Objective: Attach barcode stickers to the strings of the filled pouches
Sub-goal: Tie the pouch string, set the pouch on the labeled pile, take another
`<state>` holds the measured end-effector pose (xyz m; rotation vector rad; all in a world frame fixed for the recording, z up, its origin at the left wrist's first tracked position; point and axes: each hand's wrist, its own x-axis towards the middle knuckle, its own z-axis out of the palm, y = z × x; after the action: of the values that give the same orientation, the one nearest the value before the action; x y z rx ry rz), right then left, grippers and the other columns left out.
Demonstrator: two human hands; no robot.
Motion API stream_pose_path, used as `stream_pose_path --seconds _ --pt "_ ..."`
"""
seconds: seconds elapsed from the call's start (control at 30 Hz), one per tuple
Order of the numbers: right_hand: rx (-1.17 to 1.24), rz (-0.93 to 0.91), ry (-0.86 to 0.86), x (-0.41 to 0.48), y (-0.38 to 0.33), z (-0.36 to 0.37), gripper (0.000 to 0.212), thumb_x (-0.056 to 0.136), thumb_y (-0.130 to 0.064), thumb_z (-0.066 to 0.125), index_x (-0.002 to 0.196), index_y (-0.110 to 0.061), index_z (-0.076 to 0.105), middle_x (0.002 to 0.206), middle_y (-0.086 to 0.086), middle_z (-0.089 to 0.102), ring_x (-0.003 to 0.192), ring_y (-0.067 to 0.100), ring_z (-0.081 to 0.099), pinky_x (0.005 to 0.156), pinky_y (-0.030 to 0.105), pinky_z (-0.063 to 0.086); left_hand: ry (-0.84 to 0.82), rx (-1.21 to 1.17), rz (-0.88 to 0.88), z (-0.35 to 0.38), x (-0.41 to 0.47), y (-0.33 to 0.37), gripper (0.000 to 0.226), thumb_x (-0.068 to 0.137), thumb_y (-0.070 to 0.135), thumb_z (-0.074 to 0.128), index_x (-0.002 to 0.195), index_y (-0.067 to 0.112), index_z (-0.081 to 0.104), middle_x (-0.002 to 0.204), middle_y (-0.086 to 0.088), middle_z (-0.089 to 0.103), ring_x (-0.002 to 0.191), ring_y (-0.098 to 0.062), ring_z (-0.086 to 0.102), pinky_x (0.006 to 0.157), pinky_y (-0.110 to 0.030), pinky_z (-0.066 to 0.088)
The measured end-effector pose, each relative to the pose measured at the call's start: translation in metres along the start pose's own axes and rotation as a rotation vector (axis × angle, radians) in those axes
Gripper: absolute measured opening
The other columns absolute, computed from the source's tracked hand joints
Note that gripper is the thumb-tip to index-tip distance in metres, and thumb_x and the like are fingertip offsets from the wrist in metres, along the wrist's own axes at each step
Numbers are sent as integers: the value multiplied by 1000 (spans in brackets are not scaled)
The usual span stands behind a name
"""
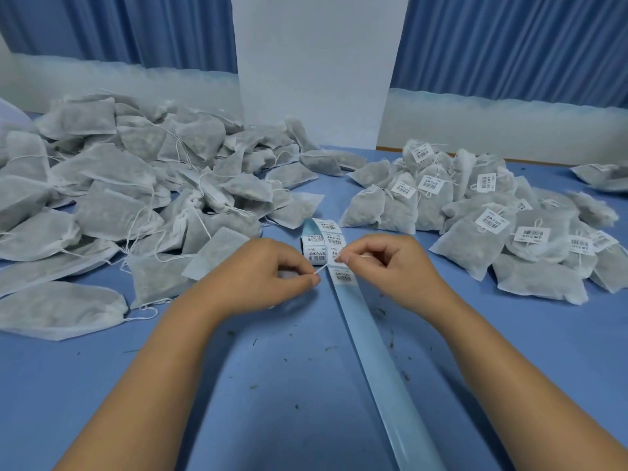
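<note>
- The left grip and the right grip each pinch a thin white string, which is stretched between them at frame centre.
- The string runs just above a barcode sticker, white with black bars, on the pale blue backing strip on the tabletop.

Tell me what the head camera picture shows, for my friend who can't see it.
Two hands, the left hand and the right hand, pinch a thin white string over a roll of barcode stickers on a blue table. A pile of plain pouches lies to the left, and a pile of pouches with stickers lies to the right.
</note>
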<state>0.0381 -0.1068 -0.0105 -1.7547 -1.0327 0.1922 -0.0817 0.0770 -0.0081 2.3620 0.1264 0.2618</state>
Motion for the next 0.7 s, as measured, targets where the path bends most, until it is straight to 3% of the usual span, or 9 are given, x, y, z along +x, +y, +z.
stream_pose_path --seconds 0.13,0.2,0.23,0.33,0.4,0.47,0.53,0.6,0.7 --pt "101 -42 177 4 6 2 7 85 -12 75 83 -19 77 51 -7 46 50 3 35 55 11 32 -48 -304 59 10 -1 9 9 89 23 72 91 25 81 61 12 66 52 0 50 58 -13 40" --pt "58 -63 204 4 9 5 12 83 -13 77 83 -24 77 60 12 54 54 4 37 57 13 33 -5 -468 74 13 0 13 17 91 16 69 99 27 80 60 1 66 56 -14 49 66 -27 41" --pt "11 -100 204 3 10 7 17 83 -12 77 84 -29 77 61 13 55 54 4 38 58 12 33 27 -537 71 14 1 15 21 92 13 68 103 27 80 59 -2 65 56 -19 49 67 -34 40" --pt "-114 -208 164 -1 10 14 28 85 -11 74 87 -39 73 57 -2 44 55 4 41 59 10 32 111 -644 24 18 5 14 23 94 11 63 111 21 76 73 -7 74 73 -19 67 80 -29 47" --pt "-231 -261 107 -1 9 15 18 87 -11 71 90 -28 77 59 -8 43 56 4 44 59 10 32 148 -571 7 19 6 11 26 97 14 60 120 18 72 54 1 64 50 -11 52 63 -19 45" --pt "-326 -304 47 -2 7 13 9 87 -14 70 88 -19 77 61 -10 43 56 5 44 58 14 34 209 -396 18 19 5 7 27 98 17 60 122 20 71 53 9 60 41 -3 41 45 -12 36" --pt "-353 -312 29 -2 5 11 5 85 -15 73 86 -19 76 62 -9 45 56 7 44 57 16 34 247 -171 13 18 5 5 20 95 20 64 111 25 75 76 7 71 56 -5 56 54 -15 45" --pt "-339 -318 61 -2 2 7 7 83 -14 75 85 -21 77 63 -9 46 56 8 45 57 13 33 159 -90 -7 17 5 5 16 95 19 62 97 24 78 86 3 72 68 -12 62 66 -26 50" --pt "-227 -260 162 0 3 2 10 82 -13 77 83 -23 77 65 -9 48 59 5 46 59 10 33 -34 -204 -26 16 3 11 27 100 23 54 83 26 76 89 10 75 54 -7 49 52 -16 40"
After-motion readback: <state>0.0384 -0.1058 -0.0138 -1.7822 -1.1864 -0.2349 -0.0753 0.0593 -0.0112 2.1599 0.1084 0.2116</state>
